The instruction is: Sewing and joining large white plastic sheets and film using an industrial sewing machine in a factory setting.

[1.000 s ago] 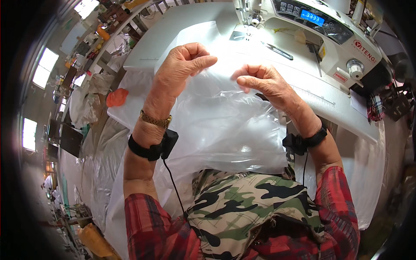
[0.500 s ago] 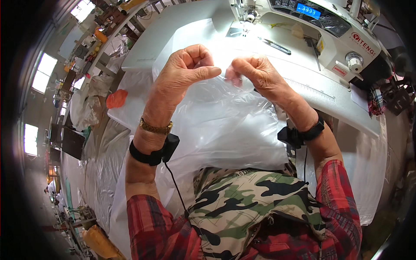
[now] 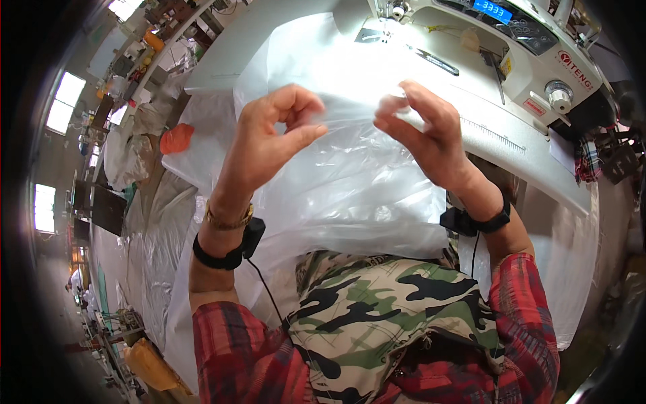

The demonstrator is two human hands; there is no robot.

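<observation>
Both hands are raised over a sheet of clear plastic film point(image 3: 383, 185), which drapes off the sewing table toward my lap. My left hand point(image 3: 279, 131) has its fingers curled and its thumb stretched out, with a gap between them. Opposite it, my right hand point(image 3: 427, 131) has its fingers apart, the tips somewhat blurred. Nothing shows in either hand. Beyond them stands a white sewing machine point(image 3: 538, 64) with a lit display, its needle area point(image 3: 387, 30) brightly lit. A slim dark-and-silver hand tool point(image 3: 436, 62) lies on the machine bed.
A ruler scale point(image 3: 494, 138) runs along the table at right. An orange-red bundle point(image 3: 177, 139) sits by the table's left edge. Crumpled plastic point(image 3: 134, 161) and a cluttered rack point(image 3: 145, 67) are farther left. A camouflage apron point(image 3: 397, 303) covers my lap.
My hands have moved apart, the right one going right and the left one slightly left and down. Their fingers have spread. The view has shifted a little.
</observation>
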